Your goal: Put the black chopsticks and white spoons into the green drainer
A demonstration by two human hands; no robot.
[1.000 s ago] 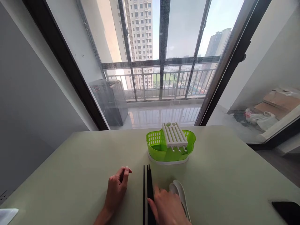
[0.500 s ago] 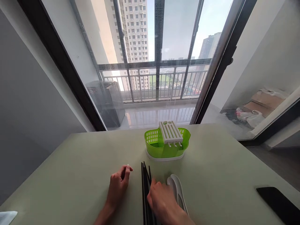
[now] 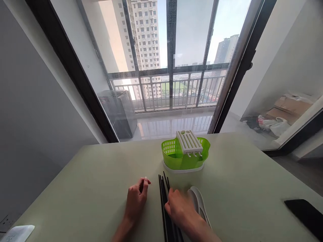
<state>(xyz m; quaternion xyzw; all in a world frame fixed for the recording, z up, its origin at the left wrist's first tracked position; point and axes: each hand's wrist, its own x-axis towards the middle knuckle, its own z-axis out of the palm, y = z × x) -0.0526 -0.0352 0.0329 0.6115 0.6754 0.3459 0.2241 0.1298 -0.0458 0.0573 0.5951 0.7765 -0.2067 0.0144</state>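
Several black chopsticks lie lengthwise on the table in front of me, their thin tips pointing away and slightly spread. My right hand is closed over the right side of this bundle, thumb and fingers pinching at chopsticks; the exact number gripped is hidden. Left of the bundle, my left hand rests on the table with fingers curled in and nothing visible in them. White spoons lie partly behind my right hand and forearm. Beyond the chopstick tips stands a green utensil basket with a white slotted top.
The pale green table reaches to a glass door at its far edge. A black flat object lies at the right, and a white item sits at the lower left edge. Past the glass are a balcony railing and a dark cabinet.
The whole view has swung slightly, moving everything rightward in the picture. Under my right hand, the chopstick tips have shifted a little against one another. My left hand keeps its curled pose.
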